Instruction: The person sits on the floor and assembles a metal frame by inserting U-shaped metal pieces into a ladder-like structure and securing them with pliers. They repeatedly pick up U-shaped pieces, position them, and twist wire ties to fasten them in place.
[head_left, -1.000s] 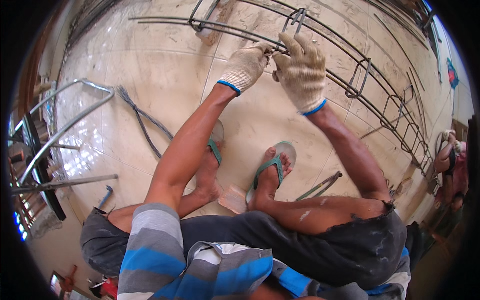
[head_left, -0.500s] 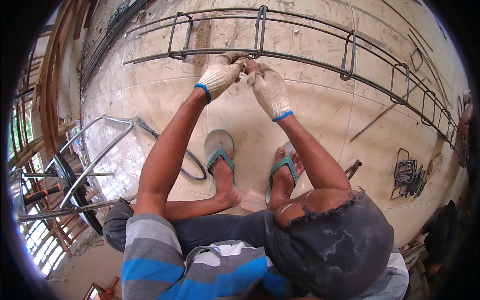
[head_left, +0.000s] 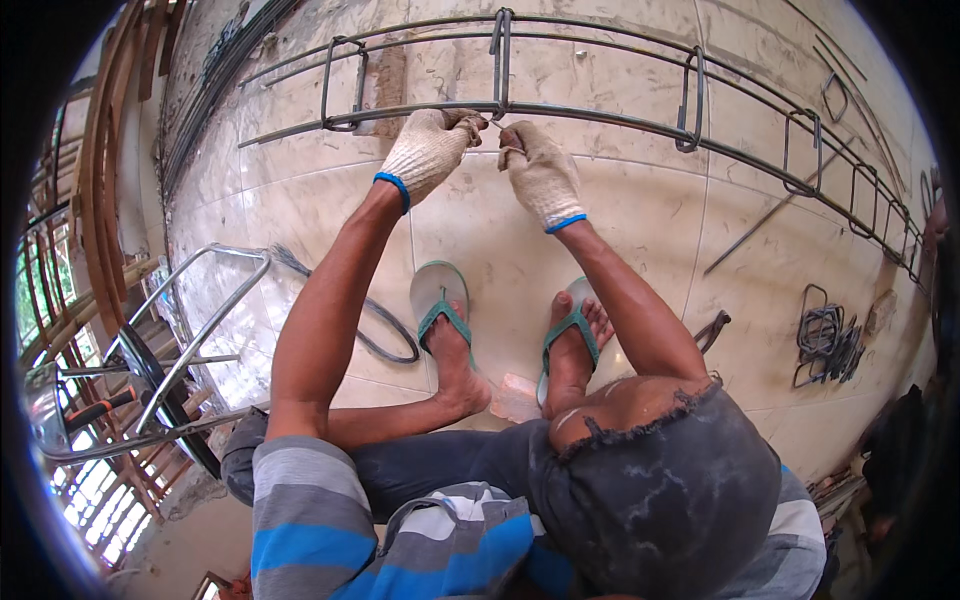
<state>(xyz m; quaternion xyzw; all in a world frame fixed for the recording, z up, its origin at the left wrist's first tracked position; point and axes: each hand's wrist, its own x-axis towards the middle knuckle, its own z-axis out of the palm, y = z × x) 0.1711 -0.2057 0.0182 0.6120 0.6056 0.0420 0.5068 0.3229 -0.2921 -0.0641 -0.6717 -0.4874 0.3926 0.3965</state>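
Note:
A long rebar cage (head_left: 590,118) of straight steel bars and bent stirrups lies across the far side. Its near bar runs just beyond both my hands, close to a stirrup (head_left: 501,60). My left hand (head_left: 432,148), in a cream knitted glove with a blue cuff, is closed beside that bar; what its fingers pinch is hidden. My right hand (head_left: 541,172), gloved alike, is closed a little to the right and nearer me. A short thin wire (head_left: 497,124) shows at its fingertips, in the small gap between the hands.
A brick-like block (head_left: 384,85) lies under the cage's left end. Bent stirrups (head_left: 828,340) are piled at right, near a loose rod (head_left: 770,225). A wire coil (head_left: 385,340) rests by my left sandal (head_left: 440,295); a metal-framed chair (head_left: 190,350) stands at left.
My hands have drawn apart, the right one moving a little nearer me and away from the bar. The whole view has shifted slightly.

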